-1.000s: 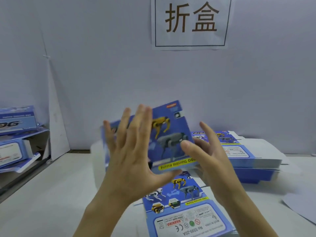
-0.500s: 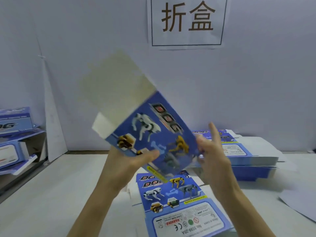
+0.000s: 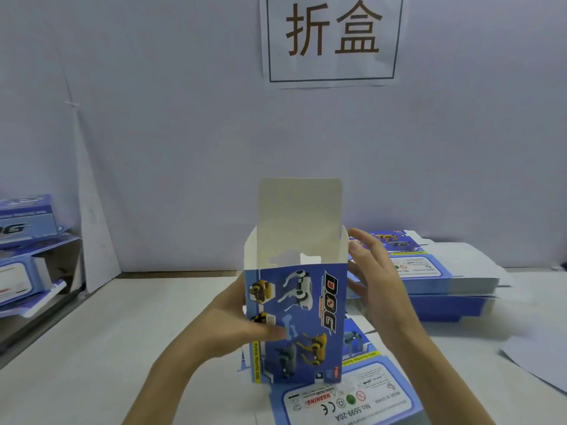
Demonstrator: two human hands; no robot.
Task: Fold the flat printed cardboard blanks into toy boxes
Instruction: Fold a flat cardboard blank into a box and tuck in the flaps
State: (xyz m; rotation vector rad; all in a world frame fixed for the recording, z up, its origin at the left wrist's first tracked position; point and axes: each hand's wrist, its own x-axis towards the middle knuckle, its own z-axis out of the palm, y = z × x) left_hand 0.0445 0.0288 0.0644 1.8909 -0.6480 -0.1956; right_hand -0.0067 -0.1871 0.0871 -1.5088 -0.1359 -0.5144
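A blue printed toy box (image 3: 302, 323) with robot dog pictures stands upright in front of me, its top open and its white lid flap sticking straight up. My left hand (image 3: 233, 325) grips its left side, thumb across the printed front. My right hand (image 3: 372, 280) lies with straight fingers against the box's right side near the top edge. Under the box, a flat blank (image 3: 352, 397) with a white warning label lies on the table (image 3: 107, 348).
A thick stack of flat blue blanks (image 3: 445, 277) sits at the right rear. Folded boxes (image 3: 24, 250) are piled on a shelf at the far left. A white sheet (image 3: 540, 360) lies at the right edge. A paper sign (image 3: 333, 38) hangs on the wall.
The blank was flat between my hands, then tilted with its flap up to the left. Now it is squared into an upright box, and my right hand lies against its right side.
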